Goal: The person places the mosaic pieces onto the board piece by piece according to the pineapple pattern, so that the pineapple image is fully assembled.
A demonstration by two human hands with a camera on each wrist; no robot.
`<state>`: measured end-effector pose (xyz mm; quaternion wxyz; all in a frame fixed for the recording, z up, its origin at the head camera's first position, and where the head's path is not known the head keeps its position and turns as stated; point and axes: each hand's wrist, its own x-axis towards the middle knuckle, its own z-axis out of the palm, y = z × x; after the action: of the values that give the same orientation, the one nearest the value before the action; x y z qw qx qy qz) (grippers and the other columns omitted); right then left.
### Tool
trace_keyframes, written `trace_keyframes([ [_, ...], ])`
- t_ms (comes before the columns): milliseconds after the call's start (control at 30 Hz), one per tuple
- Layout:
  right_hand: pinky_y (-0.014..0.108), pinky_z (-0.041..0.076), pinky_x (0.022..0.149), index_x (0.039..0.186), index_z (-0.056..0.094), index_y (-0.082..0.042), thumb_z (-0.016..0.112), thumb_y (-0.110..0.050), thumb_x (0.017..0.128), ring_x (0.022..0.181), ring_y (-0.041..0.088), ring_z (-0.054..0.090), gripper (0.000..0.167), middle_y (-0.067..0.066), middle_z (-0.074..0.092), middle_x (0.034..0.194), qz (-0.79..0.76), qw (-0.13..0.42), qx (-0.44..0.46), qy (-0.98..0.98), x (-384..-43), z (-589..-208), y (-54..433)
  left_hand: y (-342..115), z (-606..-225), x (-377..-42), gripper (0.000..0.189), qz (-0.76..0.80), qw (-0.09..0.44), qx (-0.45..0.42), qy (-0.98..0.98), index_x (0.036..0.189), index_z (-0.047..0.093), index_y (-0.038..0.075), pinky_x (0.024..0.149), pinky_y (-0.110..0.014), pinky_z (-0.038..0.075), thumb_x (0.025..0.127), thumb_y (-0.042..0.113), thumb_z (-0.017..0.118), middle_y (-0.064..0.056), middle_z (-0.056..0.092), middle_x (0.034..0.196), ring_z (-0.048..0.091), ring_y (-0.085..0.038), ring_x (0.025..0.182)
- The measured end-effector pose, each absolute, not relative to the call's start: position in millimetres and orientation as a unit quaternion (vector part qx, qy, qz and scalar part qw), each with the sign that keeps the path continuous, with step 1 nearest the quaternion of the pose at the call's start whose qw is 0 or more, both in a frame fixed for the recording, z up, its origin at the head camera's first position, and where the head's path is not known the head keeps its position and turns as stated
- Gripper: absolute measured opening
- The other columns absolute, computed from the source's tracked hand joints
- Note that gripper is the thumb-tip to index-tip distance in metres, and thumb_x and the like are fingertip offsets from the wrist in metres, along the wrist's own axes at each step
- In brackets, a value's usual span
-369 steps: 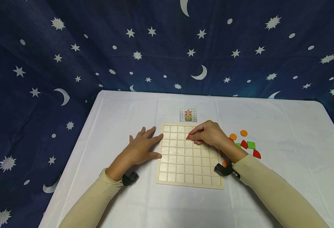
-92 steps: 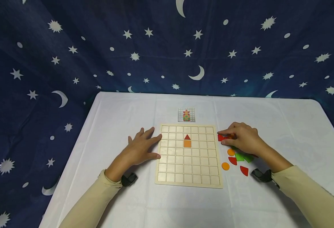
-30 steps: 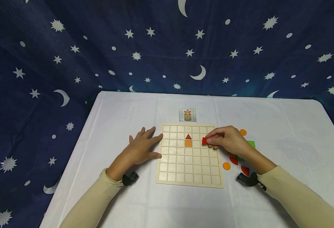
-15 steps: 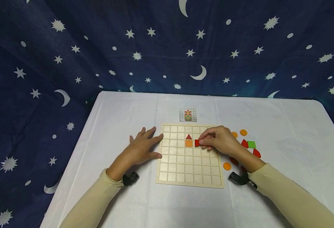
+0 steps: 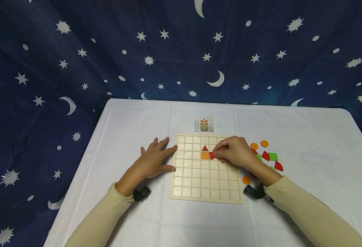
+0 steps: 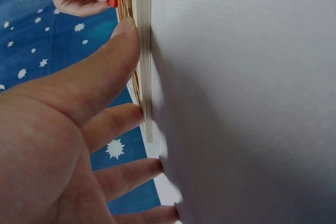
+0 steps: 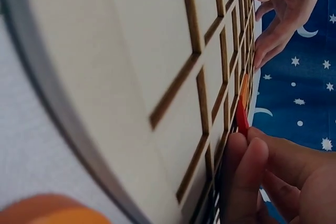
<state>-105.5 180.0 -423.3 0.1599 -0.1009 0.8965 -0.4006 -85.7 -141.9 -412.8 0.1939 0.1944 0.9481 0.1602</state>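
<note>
A pale wooden grid board lies on the white table. On it sit a red triangle tile and, just below that, an orange square tile. My right hand pinches a red tile at the cell right of the orange square; its far part is hidden under the fingertips. In the right wrist view the red tile is tilted between thumb and fingers. My left hand lies spread at the board's left edge, thumb and index finger touching it, as the left wrist view also shows at the board's side.
Behind the board lies a small pattern card with a coloured figure on a grid. Right of the board are loose tiles: orange circles, green squares and red quarter-circles, some hidden by the right forearm. A starry cloth hangs behind the table.
The orange square has joined the triangle on the board. My right hand took a red tile from the loose pieces and moved it left, up to the orange square. The left hand stays at the edge.
</note>
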Motion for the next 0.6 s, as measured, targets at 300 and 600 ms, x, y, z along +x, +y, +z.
trace_keyframes([
  [300, 0.030, 0.046, 0.063, 0.083, 0.082, -0.017, 0.083, -0.023, 0.086, 0.067, 0.012, 0.061, 0.007, -0.007, 0.070, 0.068, -0.346, 0.117, -0.117, 0.924, -103.6, -421.6, 175.8, -141.4, -411.6, -85.1, 0.080, 0.159, 0.191, 0.195, 0.949, 0.156, 0.044, 0.028, 0.103, -0.088, 0.017, 0.087, 0.051, 0.076, -0.011, 0.022, 0.170, 0.014, -0.050, 0.155],
  [600, 0.030, 0.045, 0.063, 0.082, 0.082, -0.018, 0.084, -0.023, 0.085, 0.071, 0.012, 0.059, 0.006, -0.008, 0.072, 0.072, -0.341, 0.106, -0.119, 0.927, -102.4, -423.1, 177.8, -141.5, -411.2, -85.0, 0.080, 0.161, 0.194, 0.193, 0.948, 0.157, 0.043, 0.029, 0.104, -0.088, 0.017, 0.087, 0.051, 0.076, -0.011, 0.022, 0.171, 0.014, -0.051, 0.155],
])
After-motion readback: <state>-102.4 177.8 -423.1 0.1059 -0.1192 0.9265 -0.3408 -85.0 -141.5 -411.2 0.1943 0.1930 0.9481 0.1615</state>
